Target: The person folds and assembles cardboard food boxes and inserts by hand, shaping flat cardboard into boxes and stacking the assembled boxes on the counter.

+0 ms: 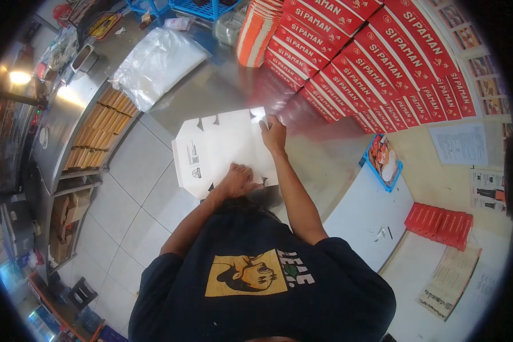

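A flat, unfolded white cardboard box blank (219,145) lies on the shiny metal counter (319,165), with small print and a logo near its left side. My left hand (238,181) rests on its lower part, fingers bent and close together, and whatever may be under them is hidden. At the blank's upper right edge, my right hand (273,134) has its fingers closed on the cardboard.
Stacked red boxes (347,62) stand at the back right, beside orange-and-white stacked cartons (259,34). Clear plastic bags (157,62) lie at the back left. A blue-edged picture tray (383,162) and small red boxes (438,223) are on the right.
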Demonstrator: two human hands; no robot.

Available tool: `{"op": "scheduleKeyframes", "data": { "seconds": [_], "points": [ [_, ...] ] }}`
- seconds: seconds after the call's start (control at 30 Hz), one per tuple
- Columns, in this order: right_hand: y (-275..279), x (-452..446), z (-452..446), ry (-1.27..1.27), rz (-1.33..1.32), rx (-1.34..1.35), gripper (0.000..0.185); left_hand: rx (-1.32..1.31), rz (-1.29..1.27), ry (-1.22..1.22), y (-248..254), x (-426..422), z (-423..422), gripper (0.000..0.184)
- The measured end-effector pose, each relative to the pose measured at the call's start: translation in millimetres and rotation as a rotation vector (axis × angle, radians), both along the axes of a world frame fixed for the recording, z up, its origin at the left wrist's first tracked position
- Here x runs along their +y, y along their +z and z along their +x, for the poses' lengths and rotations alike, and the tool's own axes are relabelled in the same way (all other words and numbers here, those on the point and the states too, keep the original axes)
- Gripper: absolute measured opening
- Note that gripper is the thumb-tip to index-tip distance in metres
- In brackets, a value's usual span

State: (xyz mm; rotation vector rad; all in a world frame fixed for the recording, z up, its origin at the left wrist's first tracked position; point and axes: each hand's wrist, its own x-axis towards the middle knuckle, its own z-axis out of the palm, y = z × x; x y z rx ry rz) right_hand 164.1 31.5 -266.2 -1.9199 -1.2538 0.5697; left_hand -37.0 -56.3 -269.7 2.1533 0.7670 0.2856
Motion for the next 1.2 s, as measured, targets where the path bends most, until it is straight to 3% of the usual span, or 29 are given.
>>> {"op": "scheduleKeyframes", "data": {
  "seconds": [0.17,0.27,0.33,0.37,0.5,0.57,0.63,0.67,0.73,0.8,0.83,0.9,0.93,1.0,1.07,1.13,1.17,1.2],
  "points": [
    [-8,6,2,-0.039,0.101,-0.021,0.029,0.011,0.015,-0.006,1,0,0,0.05],
    [0,9,5,0.051,0.117,-0.197,0.031,0.017,0.008,-0.005,3,-1,0,0.048],
    [15,10,4,0.144,-0.119,0.157,0.033,0.019,0.013,-0.006,-3,-1,1,0.048],
    [14,9,4,0.144,-0.119,0.156,0.033,0.021,0.016,-0.006,-5,-1,1,0.047],
    [-28,-1,13,0.258,-0.08,0.065,0.031,0.029,-0.001,-0.007,-4,0,-2,0.041],
    [-48,-10,20,0.274,-0.059,0.008,0.029,-0.064,0.034,0.01,9,-2,-5,0.049],
    [-56,-19,27,0.168,-0.172,0.364,0.027,-0.063,0.157,0.033,30,-6,-8,0.056],
    [-57,-25,30,0.158,-0.183,0.368,0.027,-0.062,0.285,0.052,39,-9,-9,0.064],
    [-49,-30,37,0.027,-0.291,0.663,0.028,-0.056,0.218,0.032,35,-8,-13,0.054],
    [-66,-31,46,0.039,-0.291,0.768,0.034,0.029,0.237,-0.044,11,-2,-18,0.032],
    [-47,-31,43,0.001,-0.294,0.787,0.037,-0.121,0.194,-0.006,29,4,-21,0.014],
    [-36,-35,45,0.036,-0.215,0.824,0.053,-0.112,0.157,0.041,38,10,-22,0.013],
    [-20,-41,45,0.026,-0.213,0.824,0.053,-0.104,0.129,0.096,50,14,-21,0.014],
    [14,-57,49,0.197,-0.301,1.506,0.061,-0.208,0.144,0.048,58,23,-17,0.015],
    [5,-82,62,0.214,-0.395,1.51,0.065,-0.19,-0.095,0.037,42,34,-18,0.013],
    [6,-110,67,0.217,-0.478,1.513,0.069,-0.173,-0.132,0.009,44,40,-19,0.013],
    [9,-127,65,0.379,-0.5,1.406,0.07,-0.153,-0.17,-0.015,45,42,-16,0.012],
    [31,-138,50,0.377,-0.532,1.266,0.073,-0.121,-0.118,-0.069,43,43,-14,0.011]
  ]
}}
